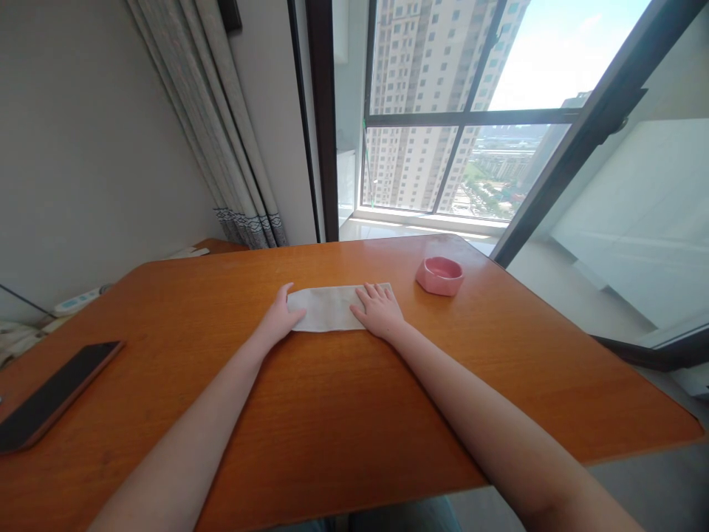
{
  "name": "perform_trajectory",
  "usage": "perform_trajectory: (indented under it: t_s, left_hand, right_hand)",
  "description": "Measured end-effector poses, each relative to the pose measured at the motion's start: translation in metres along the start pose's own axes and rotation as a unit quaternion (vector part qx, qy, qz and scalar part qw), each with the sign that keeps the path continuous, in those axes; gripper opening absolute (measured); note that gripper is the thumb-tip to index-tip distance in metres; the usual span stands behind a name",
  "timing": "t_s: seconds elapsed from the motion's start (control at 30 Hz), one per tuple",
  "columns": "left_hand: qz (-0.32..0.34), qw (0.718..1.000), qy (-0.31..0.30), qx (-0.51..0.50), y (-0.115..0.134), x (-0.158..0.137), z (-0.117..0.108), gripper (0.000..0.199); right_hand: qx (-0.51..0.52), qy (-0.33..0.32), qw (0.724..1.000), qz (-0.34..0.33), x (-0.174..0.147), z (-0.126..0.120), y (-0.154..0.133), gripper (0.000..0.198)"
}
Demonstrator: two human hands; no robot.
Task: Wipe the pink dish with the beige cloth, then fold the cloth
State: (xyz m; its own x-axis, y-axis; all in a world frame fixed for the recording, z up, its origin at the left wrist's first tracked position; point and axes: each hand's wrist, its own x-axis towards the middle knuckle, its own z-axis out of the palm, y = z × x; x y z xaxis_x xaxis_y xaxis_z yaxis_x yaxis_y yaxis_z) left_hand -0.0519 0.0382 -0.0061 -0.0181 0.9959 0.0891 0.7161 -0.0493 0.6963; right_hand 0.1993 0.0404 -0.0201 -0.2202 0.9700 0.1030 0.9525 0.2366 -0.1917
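Note:
A flat white strip, a cloth or paper towel by its look (pixel 326 309), lies lengthwise across the wooden table in front of me. At its left end is my left hand (pixel 278 318), the thumb resting over the edge of the strip and a finger stretched out past the corner; the other fingers are mostly hidden. My right hand (pixel 381 310) lies flat on the strip's right end with the fingers spread. Just right of that hand, apart from it, stands a pink, angular bowl-like dish (pixel 440 275).
The brown wooden table (pixel 343 421) runs toward a tall window. A dark tablet-like slab with a reddish edge (pixel 55 395) lies at the left. Past the left table edge is a white power strip (pixel 80 301). A grey curtain (pixel 221 148) hangs behind.

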Motion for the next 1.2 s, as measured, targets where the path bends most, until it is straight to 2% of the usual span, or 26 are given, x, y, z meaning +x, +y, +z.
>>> perform_trajectory:
  t_s: [0.17,0.27,0.33,0.43,0.5,0.57,0.63,0.73,0.77,0.83,0.9,0.97,1.13,1.2]
  left_hand:
    - [-0.093,0.983,0.028,-0.158,-0.01,0.006,0.001,0.09]
    - [-0.121,0.961,0.131,-0.213,-0.02,0.013,-0.004,0.086]
    - [-0.134,0.929,0.225,-0.262,-0.025,0.019,-0.009,0.08]
    - [-0.156,0.854,0.339,-0.363,-0.025,0.022,-0.014,0.065]
    - [-0.13,0.825,0.391,-0.387,-0.018,0.019,-0.015,0.058]
    - [-0.05,0.843,0.404,-0.351,-0.007,0.012,-0.013,0.052]
    - [0.053,0.889,0.365,-0.271,0.006,0.001,-0.008,0.039]
    - [0.169,0.957,0.214,-0.1,0.025,-0.015,0.005,0.021]
    - [0.201,0.968,0.143,-0.042,0.03,-0.018,0.01,0.019]
    - [0.248,0.968,0.012,0.045,0.037,-0.023,0.019,0.021]
    - [0.269,0.957,-0.058,0.09,0.042,-0.024,0.024,0.024]
    - [0.269,0.955,-0.07,0.104,0.044,-0.024,0.025,0.025]
    - [0.254,0.96,-0.032,0.116,0.042,-0.026,0.021,0.022]
    - [0.259,0.958,-0.038,0.12,0.041,-0.027,0.022,0.022]
  right_hand:
    - [0.022,0.042,0.999,-0.005,-0.001,-0.003,-0.002,0.054]
    - [0.047,0.094,0.994,-0.014,-0.001,-0.009,-0.004,0.038]
    - [0.059,0.093,0.993,-0.028,-0.001,-0.011,-0.004,0.028]
    - [0.08,0.069,0.993,-0.05,-0.001,-0.011,-0.005,0.023]
    - [0.094,0.062,0.992,-0.064,-0.003,-0.009,-0.008,0.025]
    - [0.094,0.054,0.99,-0.089,-0.007,-0.009,-0.015,0.027]
    - [0.088,0.044,0.987,-0.125,-0.013,-0.009,-0.026,0.029]
    - [0.091,0.027,0.98,-0.175,-0.02,-0.009,-0.041,0.034]
    - [0.096,0.023,0.978,-0.184,-0.021,-0.008,-0.044,0.035]
    - [0.103,0.018,0.976,-0.192,-0.021,-0.008,-0.046,0.034]
    - [0.109,0.015,0.975,-0.192,-0.02,-0.007,-0.046,0.03]
    - [0.115,0.016,0.975,-0.189,-0.019,-0.007,-0.044,0.028]
    - [0.142,0.028,0.972,-0.183,-0.017,-0.006,-0.041,0.024]
    - [0.166,0.033,0.972,-0.163,-0.014,-0.005,-0.039,0.025]
